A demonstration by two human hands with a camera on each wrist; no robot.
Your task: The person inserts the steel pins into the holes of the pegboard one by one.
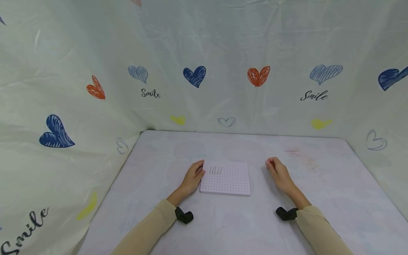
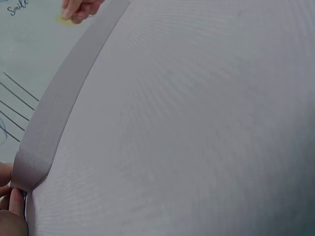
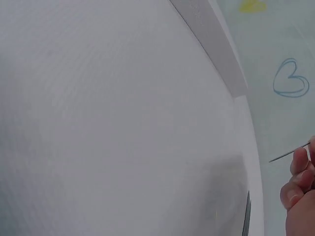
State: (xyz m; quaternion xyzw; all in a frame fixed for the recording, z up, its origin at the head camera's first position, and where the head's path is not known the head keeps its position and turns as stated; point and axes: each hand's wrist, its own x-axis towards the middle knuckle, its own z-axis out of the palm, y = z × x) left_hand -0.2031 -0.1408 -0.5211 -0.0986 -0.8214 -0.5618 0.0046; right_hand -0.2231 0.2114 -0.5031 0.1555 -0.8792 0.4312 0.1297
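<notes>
A white pegboard [image 1: 236, 180] with rows of small holes lies flat on the table. Several thin dark needles [image 1: 215, 170] stand in a row in its upper left part; the left wrist view shows them rising above the board's edge. My left hand [image 1: 190, 177] holds the board's left side, thumb and fingers at the corner. To the right of the board, my right hand [image 1: 281, 175] is raised over the table, its thumb and fingers pinching a needle [image 3: 288, 153] that points out past the fingertips. Dark pointed tips [image 3: 247, 216] show low in the right wrist view.
A pale-covered table [image 1: 236, 226] spreads around the board, with a faint reddish stain [image 1: 301, 157] at its back right. White curtains [image 1: 223, 46] printed with hearts and "Smile" surround the table. Black straps [image 1: 184, 215] sit at both wrists.
</notes>
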